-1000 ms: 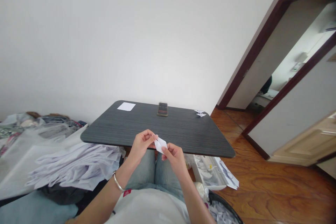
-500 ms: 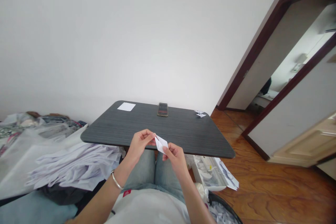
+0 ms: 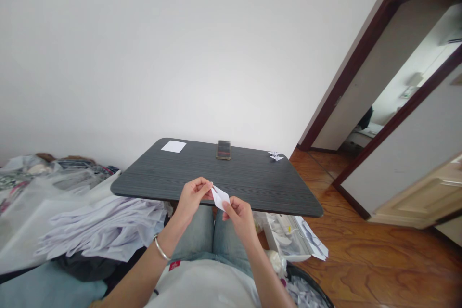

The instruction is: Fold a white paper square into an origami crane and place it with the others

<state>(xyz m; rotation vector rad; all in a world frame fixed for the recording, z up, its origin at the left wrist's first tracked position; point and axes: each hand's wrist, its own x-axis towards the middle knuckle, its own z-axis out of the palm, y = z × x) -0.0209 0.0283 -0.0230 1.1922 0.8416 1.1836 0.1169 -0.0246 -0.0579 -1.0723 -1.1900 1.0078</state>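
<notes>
A small piece of folded white paper (image 3: 220, 197), roughly diamond-shaped, is held up over the near edge of the dark table (image 3: 202, 168). My left hand (image 3: 195, 196) pinches its upper left corner between thumb and fingertips. At the lower right corner, my right hand (image 3: 238, 214) grips it, thumb on top and fingers curled beneath. A slit or fold line shows along the paper's upper left part. Small folded white paper figures (image 3: 276, 156) sit at the table's far right corner. A flat white sheet (image 3: 173, 146) lies at the far left.
A dark rectangular object (image 3: 224, 150) lies at the table's back middle, against the wall. Left of me are piled white cloth (image 3: 104, 228) and plastic-covered items. Below the table's right side stands a white box (image 3: 288, 238), near a dark bag of paper scraps (image 3: 306, 293).
Both hands and the folded paper have shifted very slightly left. The grip on the paper looks the same, and the things on the table have not moved.
</notes>
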